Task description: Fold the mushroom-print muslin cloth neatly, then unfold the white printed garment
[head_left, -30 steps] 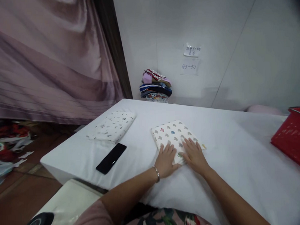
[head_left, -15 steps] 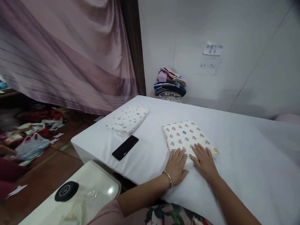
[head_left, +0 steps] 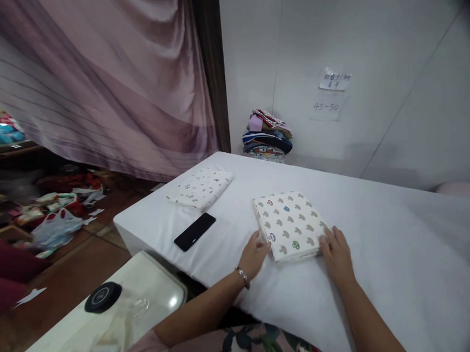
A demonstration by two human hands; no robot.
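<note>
A folded white cloth (head_left: 291, 225) printed with grey mushroom shapes and a few coloured ones lies flat on the white-covered table (head_left: 372, 244). My left hand (head_left: 254, 257), with a silver bracelet at the wrist, holds its near left corner, thumb and fingers bent at the edge. At the right corner my right hand (head_left: 338, 256) has its curled fingers against the side of the stack. Left of it lies a black phone (head_left: 194, 231). Behind the phone is a second folded white cloth (head_left: 201, 188) with small dark prints.
A pile of folded fabrics (head_left: 268, 136) stands beyond the table's far edge by the wall. At lower left, a white cabinet top (head_left: 156, 276) carries a round black object (head_left: 103, 297). A pink curtain (head_left: 146, 78) hangs on the left, above bags (head_left: 57, 230) on the floor.
Both hands have moved off the top of the mushroom-print cloth, my left hand to its near left corner, my right hand to its right corner. The cloth stays nearly in place.
</note>
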